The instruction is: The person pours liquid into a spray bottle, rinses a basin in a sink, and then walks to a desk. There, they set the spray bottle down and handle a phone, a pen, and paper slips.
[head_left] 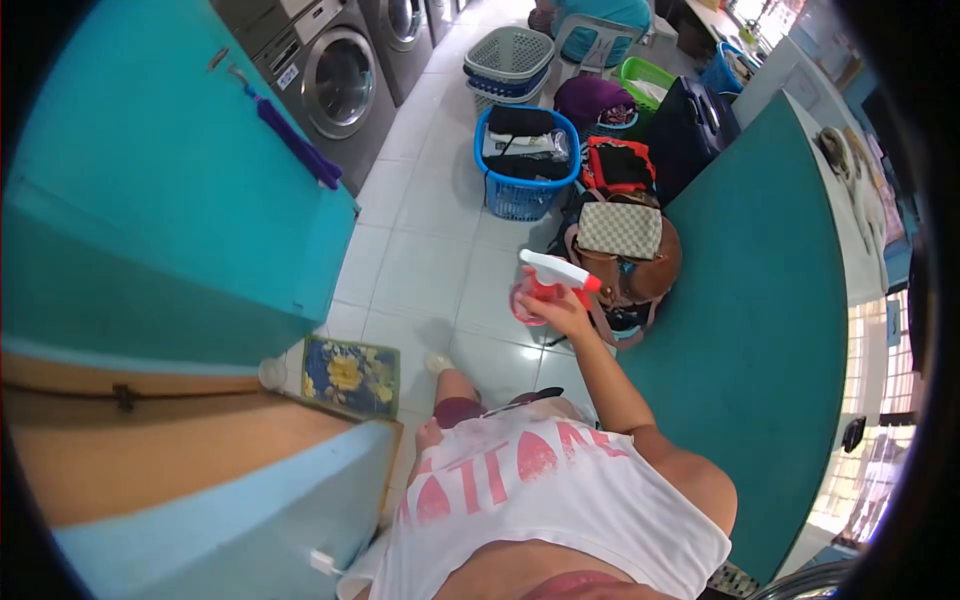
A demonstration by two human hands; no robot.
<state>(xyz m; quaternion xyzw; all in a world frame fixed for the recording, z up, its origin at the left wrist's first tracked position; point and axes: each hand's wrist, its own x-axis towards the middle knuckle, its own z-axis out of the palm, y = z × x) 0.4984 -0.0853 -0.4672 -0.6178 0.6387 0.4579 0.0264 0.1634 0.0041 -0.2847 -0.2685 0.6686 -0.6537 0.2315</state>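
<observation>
My right hand (pixel 562 312) is wrapped round a spray bottle (pixel 553 266) with a white trigger head, a red nozzle and a pinkish-red body. The bottle is held out ahead of me over the tiled floor, its nozzle pointing right. Behind it in this view are a brown bag (pixel 652 272) and a checkered pouch (pixel 620 230). Low beside my thigh, my left hand (pixel 429 436) is partly visible near my shirt, its fingers not clearly shown.
A blue laundry basket (pixel 527 195) of clothes stands ahead, with stacked baskets (pixel 508 55) behind. Front-load washers (pixel 340 85) line the left, past a teal door (pixel 150 170). A floral mat (pixel 350 375) lies left; a teal counter panel (pixel 750 300) rises right. A person (pixel 603 25) sits far ahead.
</observation>
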